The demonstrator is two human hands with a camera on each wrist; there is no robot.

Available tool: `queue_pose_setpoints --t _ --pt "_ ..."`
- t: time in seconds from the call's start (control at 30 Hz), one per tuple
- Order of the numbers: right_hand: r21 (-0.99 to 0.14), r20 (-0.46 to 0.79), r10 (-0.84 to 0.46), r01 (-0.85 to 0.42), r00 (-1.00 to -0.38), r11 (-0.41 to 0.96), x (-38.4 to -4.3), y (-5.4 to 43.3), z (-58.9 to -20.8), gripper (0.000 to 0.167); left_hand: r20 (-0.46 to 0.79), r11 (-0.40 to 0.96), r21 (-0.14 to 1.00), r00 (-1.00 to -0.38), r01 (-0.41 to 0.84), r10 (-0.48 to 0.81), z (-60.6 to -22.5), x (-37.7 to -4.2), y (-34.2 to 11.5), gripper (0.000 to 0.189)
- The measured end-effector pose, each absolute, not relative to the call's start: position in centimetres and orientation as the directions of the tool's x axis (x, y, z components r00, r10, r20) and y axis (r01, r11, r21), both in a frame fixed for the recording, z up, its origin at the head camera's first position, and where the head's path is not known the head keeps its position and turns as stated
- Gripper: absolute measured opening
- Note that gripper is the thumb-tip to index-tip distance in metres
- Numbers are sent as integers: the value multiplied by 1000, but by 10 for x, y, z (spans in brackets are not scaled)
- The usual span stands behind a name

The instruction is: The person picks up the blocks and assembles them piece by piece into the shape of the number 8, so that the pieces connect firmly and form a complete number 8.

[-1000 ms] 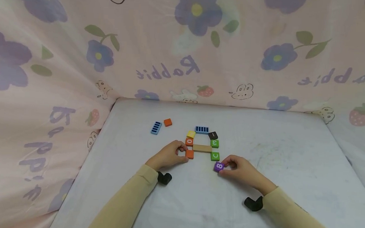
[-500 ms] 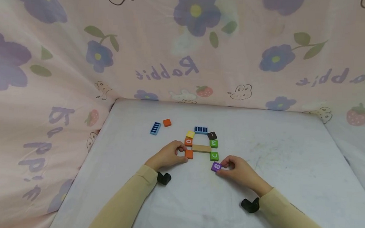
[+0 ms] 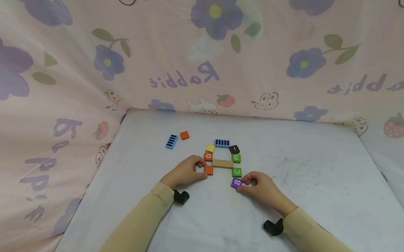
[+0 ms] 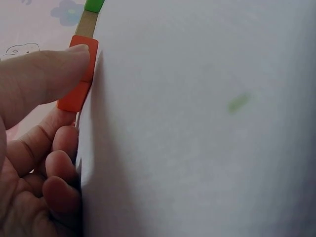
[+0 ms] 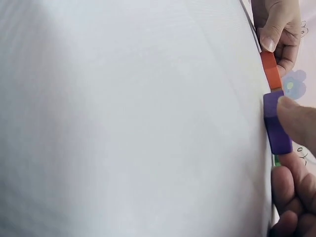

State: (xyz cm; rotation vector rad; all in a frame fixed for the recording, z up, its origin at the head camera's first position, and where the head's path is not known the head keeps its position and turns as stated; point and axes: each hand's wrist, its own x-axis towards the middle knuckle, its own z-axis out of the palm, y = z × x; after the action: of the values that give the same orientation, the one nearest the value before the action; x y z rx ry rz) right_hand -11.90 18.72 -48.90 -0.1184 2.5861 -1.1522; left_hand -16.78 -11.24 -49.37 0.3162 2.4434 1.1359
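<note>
Between thumb and finger my right hand [image 3: 265, 188] pinches a purple block [image 3: 236, 182] marked 8, just below the green C block [image 3: 237, 172]. My left hand [image 3: 186, 171] pinches an orange block [image 3: 209, 170] at the lower left of the arrangement; the left wrist view shows the thumb on this orange block [image 4: 76, 96]. Between the two columns lies a plain wooden plank [image 3: 222, 164]. Above it stand an orange 0 block [image 3: 208, 156] and a yellow block [image 3: 210, 148] on the left, and a green 3 block [image 3: 236, 158] and a black block [image 3: 234, 149] on the right. A blue striped block [image 3: 222, 143] tops them.
Up and to the left lie another blue striped block [image 3: 172, 141] and a loose orange block [image 3: 184, 135]. The white tabletop [image 3: 309, 177] meets a flower-printed cloth [image 3: 260, 64] at the back and sides.
My right hand has slid the purple block leftward and slightly up, closer beneath the green C block. The left hand keeps its place at the orange block.
</note>
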Motion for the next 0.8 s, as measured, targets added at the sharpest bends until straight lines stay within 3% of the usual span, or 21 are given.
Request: queue_pose_setpoints --t 0.8 --pt "-735 -239 -186 52 -953 677 -120 186 -490 38 -277 644 764 -887 30 369 -493 -167 -111 37"
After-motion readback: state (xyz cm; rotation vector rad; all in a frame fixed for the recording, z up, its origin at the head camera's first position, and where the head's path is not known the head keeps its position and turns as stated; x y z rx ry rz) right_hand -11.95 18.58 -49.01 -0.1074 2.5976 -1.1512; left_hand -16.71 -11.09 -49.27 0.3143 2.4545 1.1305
